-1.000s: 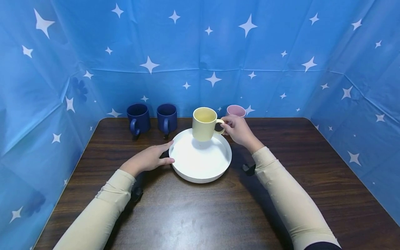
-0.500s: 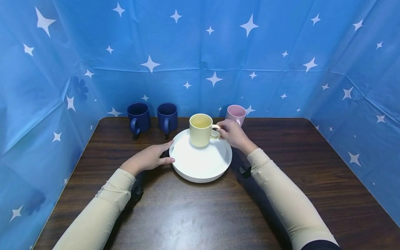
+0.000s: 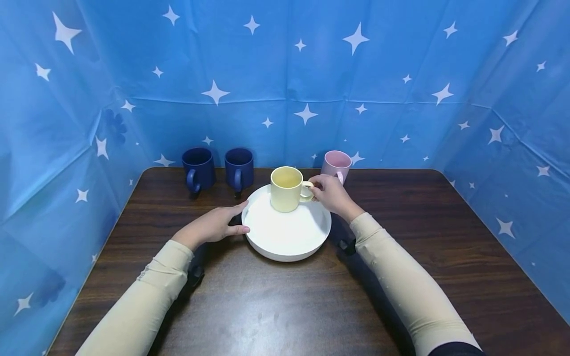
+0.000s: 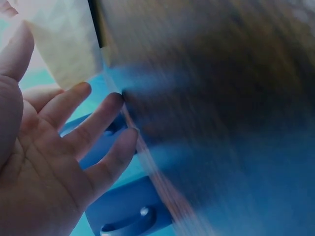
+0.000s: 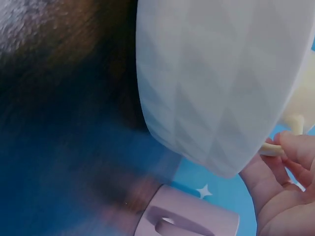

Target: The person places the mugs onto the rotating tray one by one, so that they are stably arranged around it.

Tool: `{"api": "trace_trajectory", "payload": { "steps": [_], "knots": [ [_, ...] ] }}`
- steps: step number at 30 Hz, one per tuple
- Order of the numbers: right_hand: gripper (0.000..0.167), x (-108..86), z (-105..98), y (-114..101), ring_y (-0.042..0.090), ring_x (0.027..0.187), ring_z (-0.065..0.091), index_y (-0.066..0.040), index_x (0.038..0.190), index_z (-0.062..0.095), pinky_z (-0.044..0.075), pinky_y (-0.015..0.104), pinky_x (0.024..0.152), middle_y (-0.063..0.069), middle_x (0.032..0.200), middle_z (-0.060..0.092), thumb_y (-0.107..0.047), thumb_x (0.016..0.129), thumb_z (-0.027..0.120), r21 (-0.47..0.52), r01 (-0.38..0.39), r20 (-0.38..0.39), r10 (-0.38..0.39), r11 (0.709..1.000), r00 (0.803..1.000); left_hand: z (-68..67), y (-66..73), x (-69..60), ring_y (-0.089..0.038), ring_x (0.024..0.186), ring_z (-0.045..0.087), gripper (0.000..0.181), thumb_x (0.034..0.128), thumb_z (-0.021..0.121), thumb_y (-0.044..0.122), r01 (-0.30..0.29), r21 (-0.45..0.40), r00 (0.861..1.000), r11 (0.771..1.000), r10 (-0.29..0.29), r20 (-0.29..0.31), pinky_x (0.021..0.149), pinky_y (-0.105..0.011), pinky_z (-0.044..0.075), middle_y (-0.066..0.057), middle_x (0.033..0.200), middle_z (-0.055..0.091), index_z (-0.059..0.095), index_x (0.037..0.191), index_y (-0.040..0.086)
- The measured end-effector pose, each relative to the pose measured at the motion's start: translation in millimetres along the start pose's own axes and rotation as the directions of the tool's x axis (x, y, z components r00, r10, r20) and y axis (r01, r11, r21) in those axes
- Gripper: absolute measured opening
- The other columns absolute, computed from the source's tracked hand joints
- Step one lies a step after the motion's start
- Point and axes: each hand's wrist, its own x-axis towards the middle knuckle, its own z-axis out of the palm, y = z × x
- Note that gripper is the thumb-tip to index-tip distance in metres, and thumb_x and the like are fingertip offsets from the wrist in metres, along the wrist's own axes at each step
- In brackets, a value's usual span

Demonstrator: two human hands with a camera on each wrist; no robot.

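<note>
A blue cloth (image 3: 285, 64) printed with white four-pointed stars hangs in creases behind a dark wood-grain table (image 3: 276, 316). Only from the head view do we look down into the round white dish (image 3: 285, 235), where the yellow mug (image 3: 285, 193) stands upright toward the back. We see the right hand (image 3: 334, 194) pinching the mug's looped handle, while the left hand (image 3: 211, 225) is spread, fingers extended, at the dish's left edge. The right wrist view gives us what the head view hides: the dish's wall is cut into matte triangular facets. Near it there, the smooth pink mug (image 5: 189, 214) shows its handle. The left wrist view lets us see the left palm and, beyond the fingers, two dark blue mugs (image 4: 130, 206), rather blurred.
</note>
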Motion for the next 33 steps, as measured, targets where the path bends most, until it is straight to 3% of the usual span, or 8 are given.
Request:
{"api": "trace_trajectory", "payload": {
  "steps": [16,23,33],
  "knots": [
    [0.016,7.4,6.2,3.7,0.031,0.085,0.071,0.008,0.112,0.067,0.062,0.038,0.076,0.022,0.107,0.070,0.001,0.099,0.063,0.118,-0.124,-0.008,0.126,0.985,0.992,1.3,-2.1,0.4,-0.041,0.145,0.037,0.083,0.1015,0.058,0.048,0.004,0.006,1.000,1.000,-0.004,0.013,0.116,-0.056,0.032,-0.025,0.159,0.034,0.019,0.162,0.007],
    [0.012,10.9,6.9,3.0,0.028,0.085,0.070,0.005,0.110,0.066,0.062,0.034,0.074,0.021,0.107,0.068,0.000,0.098,0.064,0.111,-0.167,-0.018,0.170,0.980,0.985,-0.2,-0.5,-0.2,-0.041,0.145,0.036,0.085,0.1010,0.058,0.050,0.013,-0.003,1.000,1.000,-0.013,0.021,0.117,-0.056,0.031,-0.024,0.160,0.034,0.018,0.163,0.008],
    [0.010,14.2,8.1,1.5,0.030,0.086,0.069,0.004,0.107,0.065,0.062,0.038,0.076,0.021,0.106,0.067,-0.001,0.098,0.064,0.147,-0.221,-0.022,0.227,0.964,0.974,-1.1,0.9,0.0,-0.040,0.146,0.036,0.084,0.1012,0.057,0.051,0.023,0.005,0.999,1.000,-0.023,0.023,0.117,-0.056,0.031,-0.023,0.160,0.033,0.017,0.163,0.009]
  ]
}}
